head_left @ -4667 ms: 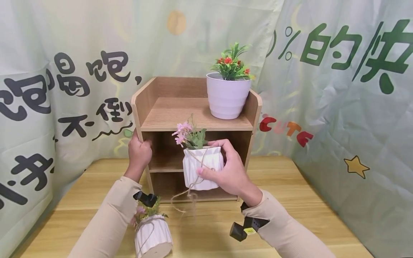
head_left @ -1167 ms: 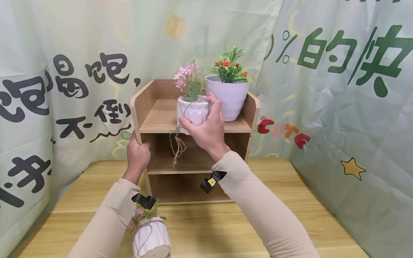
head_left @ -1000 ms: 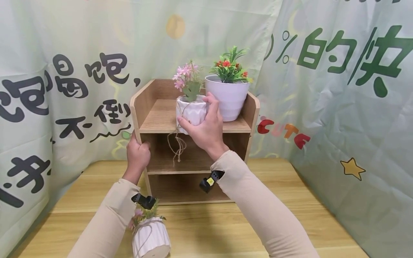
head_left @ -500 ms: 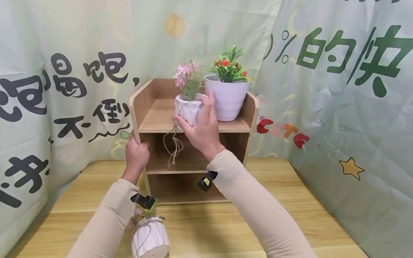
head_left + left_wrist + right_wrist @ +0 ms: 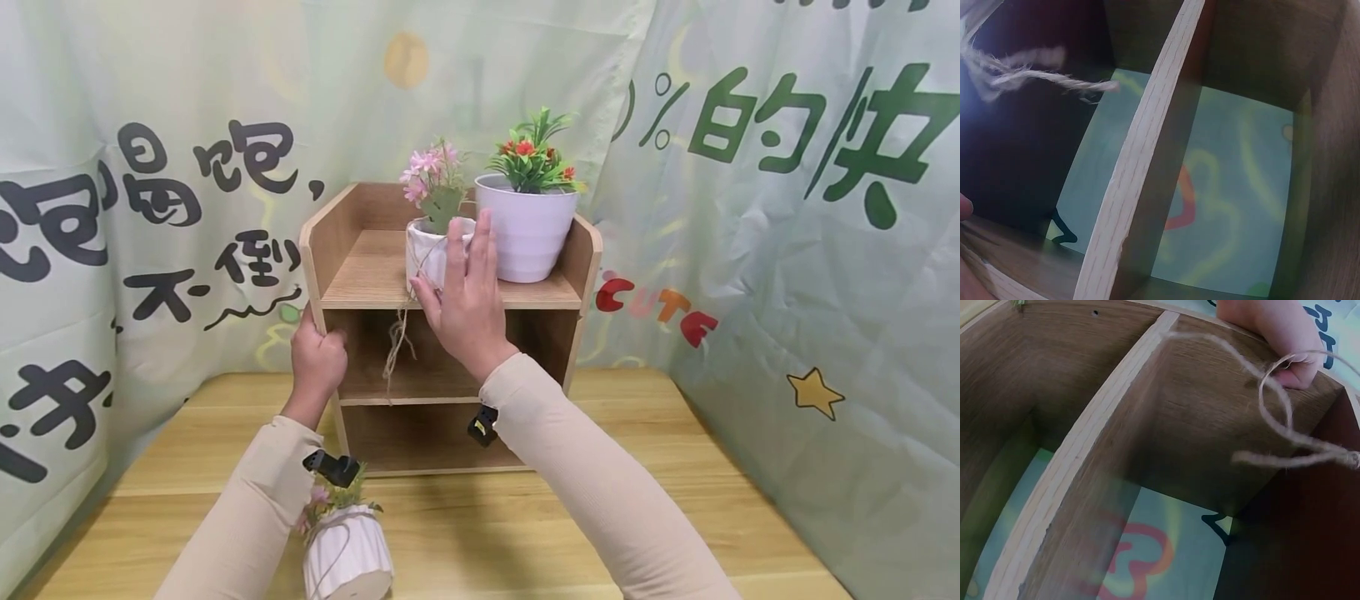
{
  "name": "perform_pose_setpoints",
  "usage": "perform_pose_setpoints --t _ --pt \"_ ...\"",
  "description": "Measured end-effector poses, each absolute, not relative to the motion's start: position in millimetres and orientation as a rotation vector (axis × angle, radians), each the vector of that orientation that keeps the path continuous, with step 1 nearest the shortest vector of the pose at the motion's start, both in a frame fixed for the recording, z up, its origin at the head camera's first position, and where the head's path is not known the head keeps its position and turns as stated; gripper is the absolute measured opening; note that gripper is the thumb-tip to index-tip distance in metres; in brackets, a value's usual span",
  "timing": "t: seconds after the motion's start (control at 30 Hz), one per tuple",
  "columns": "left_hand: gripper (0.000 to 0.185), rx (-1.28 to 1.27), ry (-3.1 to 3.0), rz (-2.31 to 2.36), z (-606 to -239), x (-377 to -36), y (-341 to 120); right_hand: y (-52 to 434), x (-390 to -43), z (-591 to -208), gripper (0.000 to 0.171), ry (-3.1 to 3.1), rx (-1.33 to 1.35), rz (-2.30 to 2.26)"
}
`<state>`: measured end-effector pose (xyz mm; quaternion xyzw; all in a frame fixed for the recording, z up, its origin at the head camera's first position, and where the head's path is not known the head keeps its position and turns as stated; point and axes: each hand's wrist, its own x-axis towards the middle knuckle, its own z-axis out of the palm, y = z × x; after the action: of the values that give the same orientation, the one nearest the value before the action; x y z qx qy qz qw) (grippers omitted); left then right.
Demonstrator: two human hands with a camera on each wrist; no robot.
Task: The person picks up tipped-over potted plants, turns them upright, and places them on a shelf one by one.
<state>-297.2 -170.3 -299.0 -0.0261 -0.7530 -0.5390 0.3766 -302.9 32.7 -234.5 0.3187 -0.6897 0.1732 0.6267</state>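
Resting on shelf top [image 5: 375,275], white ribbed pot [image 5: 429,254]; right hand [image 5: 465,300] fingers straightening, seemingly releasing; left hand [image 5: 318,358] grips shelf side; second pot [image 5: 348,562] remains on bench [image 5: 480,533].

Head view faces the wooden shelf unit [image 5: 450,325] from above the near table; both wrist views look closely into its compartments, sharing the twine [image 5: 1285,425].

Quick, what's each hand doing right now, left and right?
Left hand: grips the wooden shelf by its left side panel.
Right hand: open, straight fingers against the white ribbed pot on the top shelf.
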Motion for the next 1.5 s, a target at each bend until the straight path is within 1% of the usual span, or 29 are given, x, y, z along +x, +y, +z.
perform_pose_setpoints --t 0.2,0.3,0.43,0.8,1.1,1.5 --pt "0.053 -0.063 -1.929 -1.391 -300 -294 -170 33 -302 -237 0.051 -1.611 0.740 0.250" --pt "0.055 -0.059 -1.929 -1.401 -301 -295 -171 34 -300 -237 0.047 -1.655 0.724 0.183" --pt "0.057 -0.064 -1.924 -1.414 -302 -297 -172 34 -298 -238 0.045 -1.736 0.693 0.147" --pt "0.053 -0.068 -1.922 -1.405 -301 -298 -172 35 -291 -232 0.049 -1.982 0.676 0.114" --pt "0.056 -0.065 -1.934 -1.415 -299 -298 -172 33 -290 -226 0.054 -2.056 0.663 0.063" --pt "0.054 -0.073 -1.930 -1.401 -299 -298 -171 30 -288 -220 0.062 -2.238 0.596 0.029"
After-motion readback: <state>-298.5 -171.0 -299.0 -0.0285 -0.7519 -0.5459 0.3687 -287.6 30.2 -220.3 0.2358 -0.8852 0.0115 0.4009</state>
